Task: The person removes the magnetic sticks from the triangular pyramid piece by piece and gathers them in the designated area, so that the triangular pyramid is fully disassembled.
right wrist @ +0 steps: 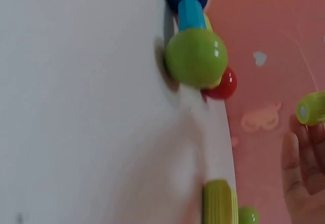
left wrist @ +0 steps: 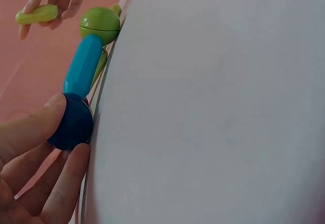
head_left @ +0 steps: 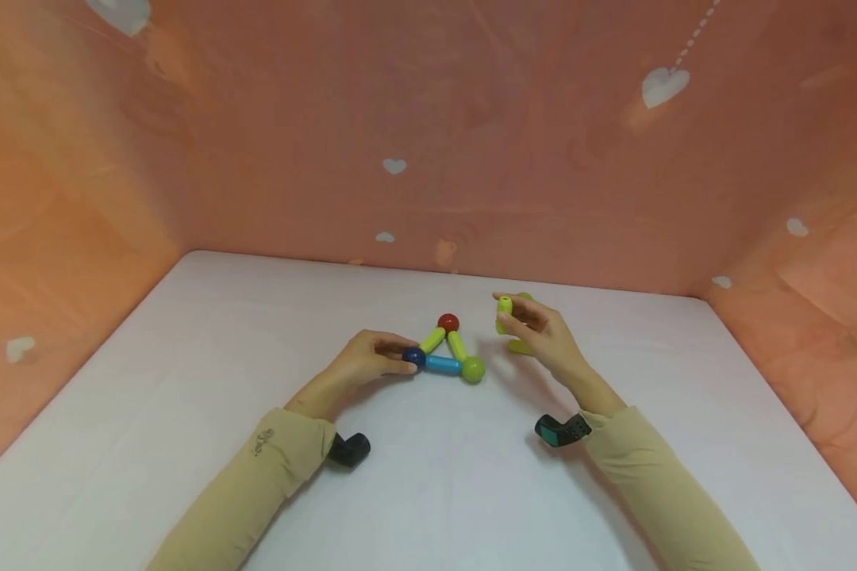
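Observation:
On the table lies a triangle of magnetic rods and balls: a red ball [head_left: 448, 323] at the back, a green ball [head_left: 474, 369] at front right and a dark blue ball [head_left: 414, 358] at front left. A blue rod [head_left: 443, 365] joins the front two; yellow-green rods [head_left: 432, 341] form the other sides. My left hand [head_left: 373, 357] holds the dark blue ball between thumb and fingers. Right of the triangle, my right hand [head_left: 543, 333] pinches a loose yellow-green magnetic rod [head_left: 505, 314] above the table, its end showing in the right wrist view.
Beside and partly behind my right hand lie another yellow-green rod [head_left: 520, 347] and a green ball [right wrist: 248, 215]. The white table [head_left: 428, 484] meets an orange-pink cloth backdrop [head_left: 428, 119] with white hearts. Black devices [head_left: 563, 431] are strapped at both wrists.

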Available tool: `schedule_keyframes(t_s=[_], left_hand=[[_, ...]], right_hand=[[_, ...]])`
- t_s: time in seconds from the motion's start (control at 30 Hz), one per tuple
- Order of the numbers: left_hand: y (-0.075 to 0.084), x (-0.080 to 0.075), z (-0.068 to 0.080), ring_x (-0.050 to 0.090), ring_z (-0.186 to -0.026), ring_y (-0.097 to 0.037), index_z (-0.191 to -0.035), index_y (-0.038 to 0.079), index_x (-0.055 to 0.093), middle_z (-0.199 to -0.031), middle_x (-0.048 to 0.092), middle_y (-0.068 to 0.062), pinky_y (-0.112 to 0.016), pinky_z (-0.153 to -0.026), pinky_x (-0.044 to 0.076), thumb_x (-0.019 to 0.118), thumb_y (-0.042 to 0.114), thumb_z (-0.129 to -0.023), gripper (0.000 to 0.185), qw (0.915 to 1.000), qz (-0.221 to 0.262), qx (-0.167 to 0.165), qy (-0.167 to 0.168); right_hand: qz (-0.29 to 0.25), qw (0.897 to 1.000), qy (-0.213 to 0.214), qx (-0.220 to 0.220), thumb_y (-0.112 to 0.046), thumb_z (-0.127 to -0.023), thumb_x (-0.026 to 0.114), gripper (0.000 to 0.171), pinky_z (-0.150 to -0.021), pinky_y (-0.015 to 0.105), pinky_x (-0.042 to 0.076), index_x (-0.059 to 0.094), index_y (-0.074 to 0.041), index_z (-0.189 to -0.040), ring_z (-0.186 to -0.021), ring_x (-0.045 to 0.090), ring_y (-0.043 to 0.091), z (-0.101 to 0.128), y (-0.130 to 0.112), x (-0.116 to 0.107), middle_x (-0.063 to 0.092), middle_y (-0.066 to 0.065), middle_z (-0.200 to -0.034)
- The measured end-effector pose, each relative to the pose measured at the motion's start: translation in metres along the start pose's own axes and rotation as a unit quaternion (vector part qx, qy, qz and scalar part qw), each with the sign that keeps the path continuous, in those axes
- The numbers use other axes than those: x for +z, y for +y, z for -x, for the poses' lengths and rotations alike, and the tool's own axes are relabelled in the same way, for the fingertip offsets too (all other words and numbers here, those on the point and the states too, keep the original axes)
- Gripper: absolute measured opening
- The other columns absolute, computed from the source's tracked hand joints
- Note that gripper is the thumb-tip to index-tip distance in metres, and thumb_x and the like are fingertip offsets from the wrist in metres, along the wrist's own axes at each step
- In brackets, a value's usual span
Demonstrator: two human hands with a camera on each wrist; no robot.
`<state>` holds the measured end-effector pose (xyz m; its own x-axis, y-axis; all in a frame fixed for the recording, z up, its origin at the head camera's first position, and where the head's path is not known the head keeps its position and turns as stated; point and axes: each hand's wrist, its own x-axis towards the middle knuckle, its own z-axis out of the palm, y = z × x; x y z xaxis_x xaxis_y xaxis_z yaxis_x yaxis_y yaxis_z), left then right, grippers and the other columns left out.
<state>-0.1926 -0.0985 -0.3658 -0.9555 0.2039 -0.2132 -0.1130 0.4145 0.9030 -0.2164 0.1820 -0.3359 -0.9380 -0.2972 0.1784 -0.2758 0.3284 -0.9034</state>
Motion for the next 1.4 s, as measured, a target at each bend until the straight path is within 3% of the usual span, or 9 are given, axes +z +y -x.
schedule_keyframes(t_s=[0.23, 0.43, 0.6, 0.87, 1.4], left_hand=[[0.001, -0.001, 0.000, 0.060, -0.112, -0.025, -0.120, 0.008, 0.067, -0.119, 0.066, -0.013, -0.036, -0.098, 0.048, 0.075, 0.009, -0.082, 0.039, 0.9999, 0.007, -0.012, -0.003], [0.002, -0.001, -0.001, 0.060, -0.113, -0.025, -0.120, 0.008, 0.067, -0.120, 0.065, -0.013, -0.036, -0.099, 0.048, 0.075, 0.010, -0.082, 0.039, 0.9998, 0.007, -0.016, -0.004], [0.003, -0.001, 0.001, 0.059, -0.113, -0.025, -0.120, 0.008, 0.067, -0.121, 0.065, -0.012, -0.036, -0.099, 0.048, 0.075, 0.009, -0.082, 0.040, 0.9997, 0.010, -0.021, -0.002], [0.003, 0.000, 0.000, 0.059, -0.113, -0.025, -0.121, 0.008, 0.066, -0.121, 0.065, -0.013, -0.037, -0.099, 0.048, 0.075, 0.009, -0.082, 0.040, 0.9995, 0.009, -0.029, -0.004], [0.004, -0.003, 0.001, 0.061, -0.111, -0.025, -0.121, 0.005, 0.066, -0.118, 0.066, -0.015, -0.036, -0.098, 0.049, 0.075, 0.008, -0.082, 0.039, 0.9998, 0.006, -0.020, -0.002]], right_hand=[[0.016, 1.000, -0.008, 0.020, -0.018, -0.096, 0.060, 0.044, -0.085, 0.014, 0.047, 0.052, -0.004, -0.137, -0.099, 0.059, 0.007, 0.005, 0.007, -0.013, 0.056, 0.022, -0.126], [0.096, 0.995, -0.011, 0.020, -0.016, -0.091, 0.066, 0.039, -0.082, 0.019, 0.048, 0.058, -0.002, -0.127, -0.097, 0.060, 0.017, 0.010, 0.011, -0.022, 0.062, 0.018, -0.111], [0.107, 0.994, -0.021, 0.017, -0.009, -0.088, 0.069, 0.028, -0.081, 0.021, 0.049, 0.060, 0.003, -0.111, -0.096, 0.062, 0.022, 0.015, 0.016, -0.028, 0.065, 0.019, -0.106], [0.138, 0.989, -0.042, 0.027, -0.010, -0.088, 0.068, 0.027, -0.082, 0.023, 0.051, 0.062, 0.003, -0.111, -0.101, 0.062, 0.028, 0.024, 0.021, -0.036, 0.066, 0.019, -0.108], [0.214, 0.974, -0.073, 0.016, -0.008, -0.083, 0.073, 0.022, -0.081, 0.031, 0.052, 0.068, -0.003, -0.104, -0.095, 0.062, 0.024, 0.029, 0.029, -0.039, 0.070, 0.011, -0.099]])
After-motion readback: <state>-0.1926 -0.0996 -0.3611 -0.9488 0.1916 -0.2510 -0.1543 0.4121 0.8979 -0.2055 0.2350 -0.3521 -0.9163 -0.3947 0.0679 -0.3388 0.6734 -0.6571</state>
